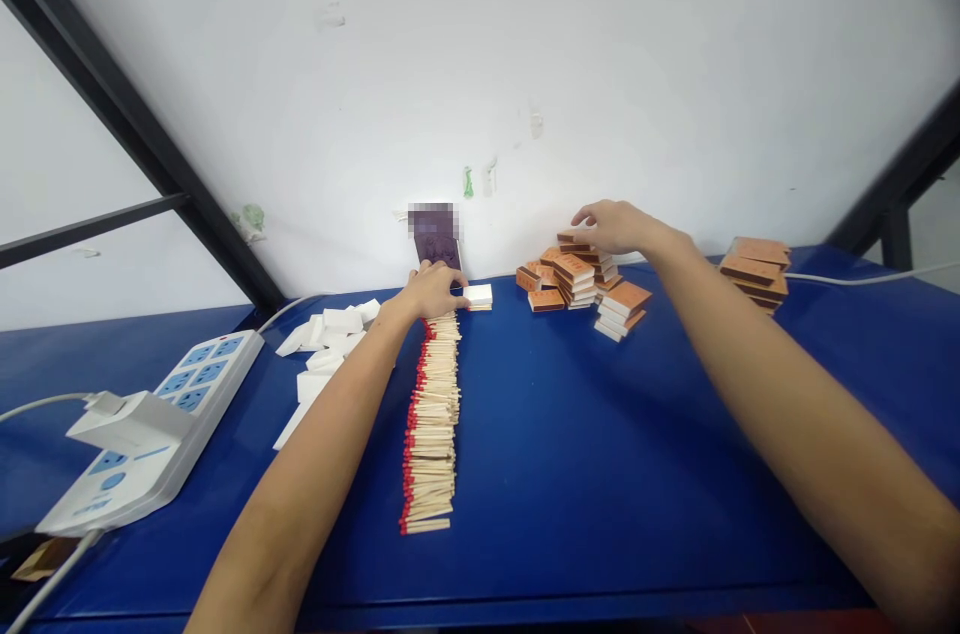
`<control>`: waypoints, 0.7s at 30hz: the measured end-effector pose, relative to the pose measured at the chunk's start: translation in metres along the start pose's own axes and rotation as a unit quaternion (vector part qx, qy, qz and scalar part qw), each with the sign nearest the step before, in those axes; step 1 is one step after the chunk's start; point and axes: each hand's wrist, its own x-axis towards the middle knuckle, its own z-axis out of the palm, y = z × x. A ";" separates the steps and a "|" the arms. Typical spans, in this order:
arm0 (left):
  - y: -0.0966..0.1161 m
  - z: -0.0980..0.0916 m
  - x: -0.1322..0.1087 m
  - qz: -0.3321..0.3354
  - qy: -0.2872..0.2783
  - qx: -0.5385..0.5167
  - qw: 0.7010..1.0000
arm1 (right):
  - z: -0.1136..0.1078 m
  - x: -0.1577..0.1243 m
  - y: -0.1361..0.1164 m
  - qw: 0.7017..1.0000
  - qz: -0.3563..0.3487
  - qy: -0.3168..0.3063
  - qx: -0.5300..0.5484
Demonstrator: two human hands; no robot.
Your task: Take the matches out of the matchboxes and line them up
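My left hand (437, 292) reaches to the far end of a long row of red-tipped matches (433, 414). Its thumb and fingertip pinch the left end of a small white matchbox tray (478, 295) lying on the table. My right hand (616, 226) is at the top of a pile of orange matchbox covers (574, 270). Its fingers are closed around a matchbox cover (574, 242) uppermost in that pile; part of the grip is hidden. White trays (330, 342) lie in a loose heap left of the match row, partly behind my left forearm.
A white power strip (202, 394) with a plugged-in adapter (131, 426) and cables lies at the left of the blue table (555, 494). Another stack of matchboxes (756, 272) stands at the far right. A dark purple item (437, 236) leans against the white wall.
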 end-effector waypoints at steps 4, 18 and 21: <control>-0.002 -0.007 0.000 0.015 0.010 -0.016 1.000 | -0.009 -0.003 -0.003 1.000 0.025 0.017 0.001; -0.083 -0.101 -0.066 -0.110 -0.050 -0.106 0.987 | -0.085 -0.091 -0.016 0.954 -0.205 -0.116 0.184; -0.102 -0.105 -0.073 -0.138 -0.071 -0.111 0.982 | -0.057 -0.105 -0.006 0.982 -0.144 -0.002 0.118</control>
